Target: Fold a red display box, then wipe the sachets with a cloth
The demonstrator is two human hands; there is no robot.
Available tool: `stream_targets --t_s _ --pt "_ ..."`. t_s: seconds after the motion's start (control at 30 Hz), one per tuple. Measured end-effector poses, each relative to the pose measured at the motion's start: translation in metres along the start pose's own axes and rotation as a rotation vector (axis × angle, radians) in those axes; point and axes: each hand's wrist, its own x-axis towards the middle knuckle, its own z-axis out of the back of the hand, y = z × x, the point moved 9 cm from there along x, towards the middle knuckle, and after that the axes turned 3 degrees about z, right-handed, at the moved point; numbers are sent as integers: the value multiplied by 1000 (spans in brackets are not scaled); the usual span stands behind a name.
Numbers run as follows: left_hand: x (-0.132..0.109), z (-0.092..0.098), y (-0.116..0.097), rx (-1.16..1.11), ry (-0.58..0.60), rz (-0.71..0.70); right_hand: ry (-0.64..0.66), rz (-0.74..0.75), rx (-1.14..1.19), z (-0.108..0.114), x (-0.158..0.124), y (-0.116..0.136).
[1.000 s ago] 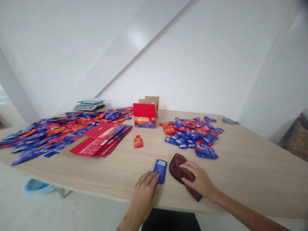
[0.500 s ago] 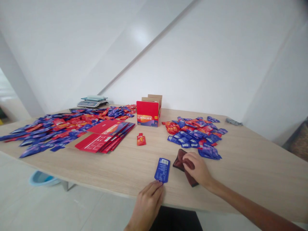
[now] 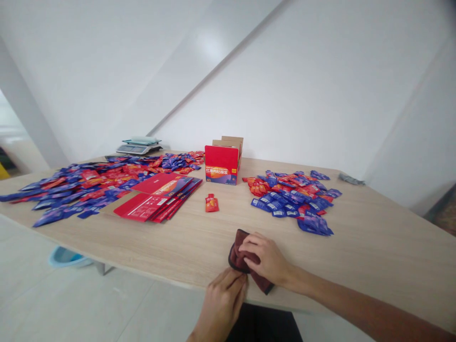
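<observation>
My right hand (image 3: 265,259) is closed on a dark red cloth (image 3: 235,256) and presses it flat on the wooden table (image 3: 374,247) near the front edge. My left hand (image 3: 223,304) sits at the table's edge, fingers together, their tips against the cloth's near side. The blue packet that lay here is out of sight beneath the cloth. A single red packet (image 3: 211,203) lies a little farther back.
A red carton (image 3: 221,165) stands open at the middle back. A heap of blue and red packets (image 3: 295,199) lies to its right, a wide spread (image 3: 81,185) to the left beside flat red cartons (image 3: 156,197). A scale (image 3: 138,146) stands far left. A blue basin (image 3: 66,257) is on the floor.
My right hand slid the cloth left and toward me, over the blue packet, which is now covered. My left hand drew back to the table's edge.
</observation>
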Motion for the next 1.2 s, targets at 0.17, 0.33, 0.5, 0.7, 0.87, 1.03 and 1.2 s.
stream_targets --t_s 0.17,0.33,0.5,0.7,0.87,1.03,1.2 --pt "0 0 -1 4 -5 1 98 9 -94 -16 -1 -7" --pt "-1 2 -1 38 -32 -23 130 31 -173 -20 4 -11" --pt "-1 3 -2 63 -41 -32 116 28 -206 -18 11 -22" --pt "-2 1 1 56 -24 -16 94 -13 -242 -13 21 -48" --pt "-3 -1 3 66 -20 -22 64 -55 -234 -10 26 -73" --pt "-5 -3 5 53 -16 -11 59 -117 -251 -6 28 -94" --pt "-7 -6 8 62 -23 -18 -8 -155 -191 3 27 -99"
